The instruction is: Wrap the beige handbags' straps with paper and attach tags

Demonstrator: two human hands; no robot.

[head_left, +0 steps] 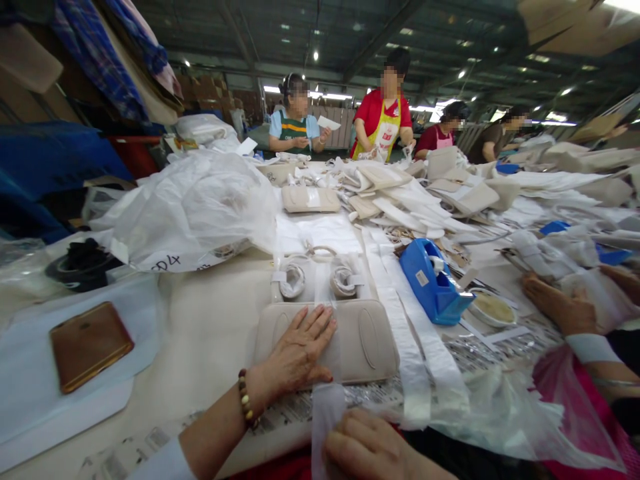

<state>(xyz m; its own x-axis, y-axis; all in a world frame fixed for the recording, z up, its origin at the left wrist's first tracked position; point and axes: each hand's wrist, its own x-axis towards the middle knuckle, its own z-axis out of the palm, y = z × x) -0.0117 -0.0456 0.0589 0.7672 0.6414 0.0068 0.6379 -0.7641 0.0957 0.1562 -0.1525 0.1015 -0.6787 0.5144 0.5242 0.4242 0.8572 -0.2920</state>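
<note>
A beige bag (367,340) lies flat on the table just in front of me, with a translucent white strip (327,405) running across its middle and down over the near edge. My left hand (297,350) rests flat on the bag, fingers spread, beside the strip. Below the bag, my right hand (367,443) is closed on the strip's near end. Two wrapped strap coils (292,280) sit behind the bag in clear plastic. Farther back lies another beige bag (310,199) with a white band around it.
A blue tape dispenser (433,283) and long white strips (400,320) lie right of the bag. A brown phone (90,343) is at left, below a big plastic bundle (200,200). A co-worker's hands (560,307) are at right. Several people stand behind piled beige pieces.
</note>
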